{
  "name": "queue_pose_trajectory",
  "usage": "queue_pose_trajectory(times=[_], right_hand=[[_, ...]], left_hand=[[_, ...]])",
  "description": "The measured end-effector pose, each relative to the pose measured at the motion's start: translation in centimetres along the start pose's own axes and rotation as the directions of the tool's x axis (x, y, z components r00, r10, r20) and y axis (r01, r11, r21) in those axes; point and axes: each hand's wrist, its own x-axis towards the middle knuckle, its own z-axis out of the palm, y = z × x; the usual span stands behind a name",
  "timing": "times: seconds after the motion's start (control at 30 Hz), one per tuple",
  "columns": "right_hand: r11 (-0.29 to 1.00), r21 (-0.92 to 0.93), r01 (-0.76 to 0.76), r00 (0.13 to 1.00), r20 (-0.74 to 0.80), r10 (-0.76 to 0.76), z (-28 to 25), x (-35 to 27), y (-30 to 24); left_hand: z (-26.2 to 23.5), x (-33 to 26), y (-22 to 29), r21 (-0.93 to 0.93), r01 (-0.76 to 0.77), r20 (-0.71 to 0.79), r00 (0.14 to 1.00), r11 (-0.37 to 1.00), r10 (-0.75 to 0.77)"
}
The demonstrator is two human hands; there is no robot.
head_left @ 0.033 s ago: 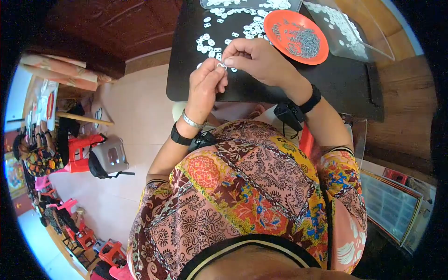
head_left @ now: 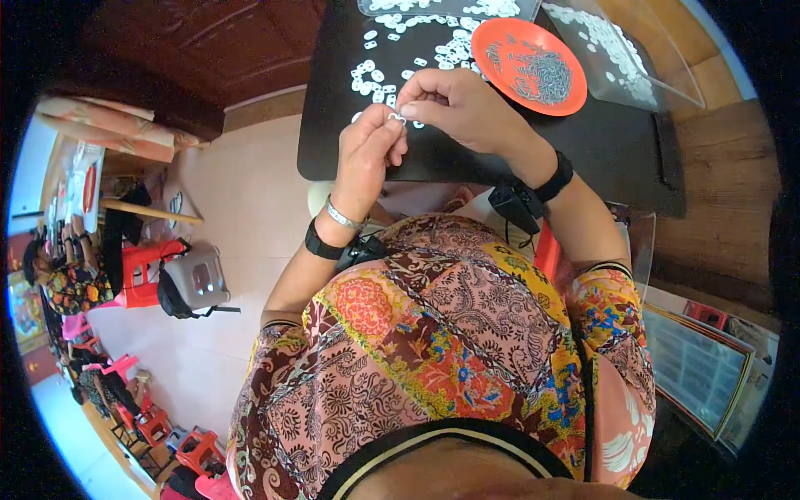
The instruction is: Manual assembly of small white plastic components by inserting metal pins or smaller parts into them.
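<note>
Above the near part of the black table (head_left: 333,146), my left hand (head_left: 365,150) pinches a small white plastic piece (head_left: 398,117) between thumb and forefinger. My right hand (head_left: 462,107) meets it from the right, thumb and forefinger closed at the piece's edge; anything between those fingertips is too small to make out. Just beyond my hands lie loose white plastic pieces (head_left: 377,76), oval and rectangular with holes. Right of them, an orange plate (head_left: 502,35) holds a heap of small grey metal pins (head_left: 550,77).
A clear tray (head_left: 362,9) of white pieces stands at the far edge. At the right is a clear bin (head_left: 679,79) with more pieces. A grey stool (head_left: 204,279) with a black bag stands on the floor at left, and people sit farther off.
</note>
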Motion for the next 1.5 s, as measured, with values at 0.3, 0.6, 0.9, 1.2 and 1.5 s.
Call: queue_pose_trajectory(times=[0.3, 0.6, 0.9, 1.2, 1.5], right_hand=[[1.000, 0.002, -0.026, 1.000, -0.004, 0.026, 0.1, 0.1, 0.7], [0.996, -0.085, -0.011, 1.000, -0.016, 0.010, 0.5, 0.0, 0.6], [0.999, -0.044, -0.014, 0.996, -0.090, 0.010, 1.5, -0.1, 1.4], [0.997, -0.011, -0.073, 0.997, -0.040, 0.073, 1.2, 0.2, 1.8], [0.901, -0.425, -0.092, 0.985, -0.169, 0.021, -3.1, 3.2, 3.4]], left_hand=[[-0.1, -0.3, 0.1, 0.004, 0.022, -0.013, 1.000, 1.000, -0.022], [0.0, -0.3, 0.0, 0.057, 0.002, -0.012, 1.000, 0.998, -0.002], [0.3, -0.2, -1.1, 0.020, 0.001, -0.060, 0.998, 1.000, 0.001], [-0.5, 0.2, -1.6, 0.071, -0.006, -0.030, 1.000, 0.997, 0.008], [-1.9, 2.2, -2.3, -0.168, 0.038, -0.101, 0.993, 0.985, -0.056]])
